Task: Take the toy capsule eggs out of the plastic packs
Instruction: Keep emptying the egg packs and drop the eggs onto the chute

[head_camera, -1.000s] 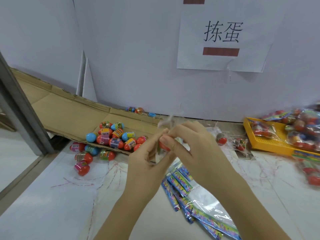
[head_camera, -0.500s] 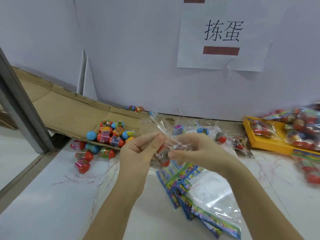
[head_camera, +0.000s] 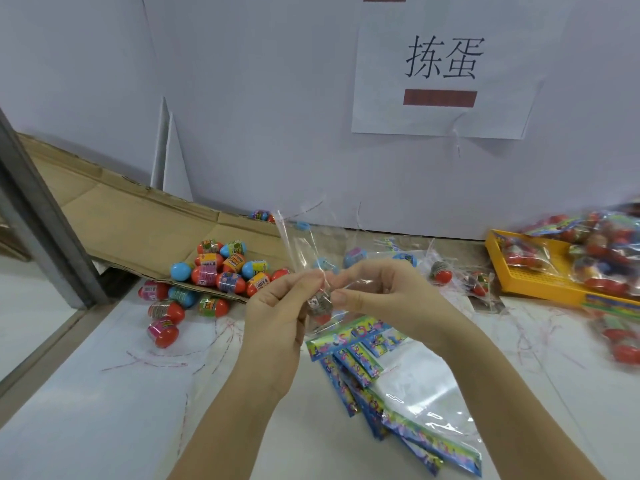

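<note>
Left hand (head_camera: 277, 317): thumb and forefinger closed in a pinch on the clear plastic pack (head_camera: 299, 244), held up over the middle of the tabletop (head_camera: 104, 410).
Right hand (head_camera: 381, 294): fingertips pinching the same film from the right, just beside the other pinch.
Capsule egg (head_camera: 320, 308): one, red lower half under a printed band. It hangs in the bottom of the pack, below and between the two pinches, and is not yet out.

Handling, judged:
- The film is thin, soft, light and probably slick, so it will crumple rather than resist.
- Best grip is on opposite sides of the film, close above the egg, to part it.
- The egg is hard, smooth, light and round, and will likely roll if dropped. Nudge it up through the film from beneath, then take it round its middle.

Also present:
- loose eggs (head_camera: 221, 271), heaped at left on and beside the cardboard sheet (head_camera: 138, 230)
- emptied packs (head_camera: 398, 393) with printed headers, near side
- unopened packs (head_camera: 441, 271), far right of the hands
- yellow tray (head_camera: 540, 282) of filled packs, right edge
</note>
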